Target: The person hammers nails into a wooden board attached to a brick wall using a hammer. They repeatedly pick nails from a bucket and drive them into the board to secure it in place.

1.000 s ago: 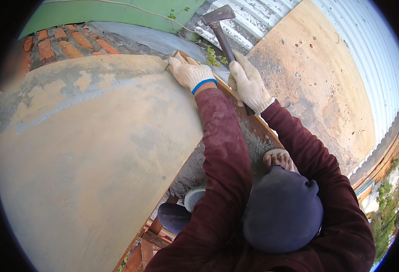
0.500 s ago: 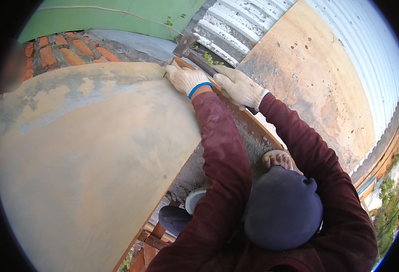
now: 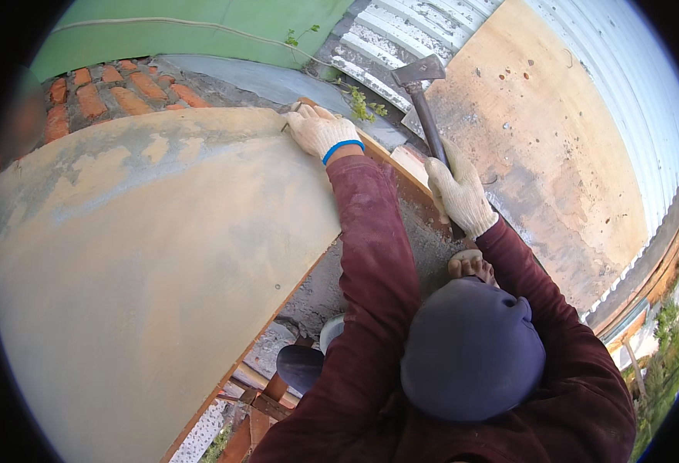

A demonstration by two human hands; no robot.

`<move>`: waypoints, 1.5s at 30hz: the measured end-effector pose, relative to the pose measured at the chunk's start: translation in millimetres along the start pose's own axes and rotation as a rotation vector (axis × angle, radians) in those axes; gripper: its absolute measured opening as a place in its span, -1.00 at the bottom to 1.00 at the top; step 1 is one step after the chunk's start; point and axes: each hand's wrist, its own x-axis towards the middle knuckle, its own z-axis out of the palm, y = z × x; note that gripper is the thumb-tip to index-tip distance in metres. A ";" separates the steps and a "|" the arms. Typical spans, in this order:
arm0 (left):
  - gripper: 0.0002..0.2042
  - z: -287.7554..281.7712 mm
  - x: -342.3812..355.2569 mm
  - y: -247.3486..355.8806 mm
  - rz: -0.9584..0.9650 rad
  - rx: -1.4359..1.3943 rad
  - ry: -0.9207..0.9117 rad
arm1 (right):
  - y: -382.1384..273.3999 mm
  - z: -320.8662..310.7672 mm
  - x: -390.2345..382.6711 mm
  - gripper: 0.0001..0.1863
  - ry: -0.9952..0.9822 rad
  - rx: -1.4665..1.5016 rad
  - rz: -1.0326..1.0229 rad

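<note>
My left hand (image 3: pixel 320 131), in a white knit glove with a blue cuff, is closed at the far right corner of a large plywood sheet (image 3: pixel 170 247). A thin, dark, nail-like piece (image 3: pixel 284 127) shows at its fingertips, just over the sheet's edge. My gloved right hand (image 3: pixel 460 191) is wrapped round the dark handle of a hatchet (image 3: pixel 426 108). The hatchet's metal head points away from me, raised to the right of my left hand. A wooden plank (image 3: pixel 401 174) on edge runs beneath and between my hands.
Red bricks (image 3: pixel 127 96) in mortar lie beyond the sheet, below a green wall (image 3: pixel 185 35) with a cable. On the right are a stained board (image 3: pixel 540 147) and corrugated metal sheeting (image 3: pixel 617 69). A bare foot (image 3: pixel 470 266) rests beside the plank, on rough concrete.
My right hand has moved right and toward me, lifting the hatchet head away from my left hand. My left hand stays at the sheet's corner.
</note>
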 end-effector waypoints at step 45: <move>-0.72 -257.2 -409.7 110.9 -0.613 1.389 -0.629 | 49.1 -31.5 -128.7 -0.44 -0.631 -0.859 0.066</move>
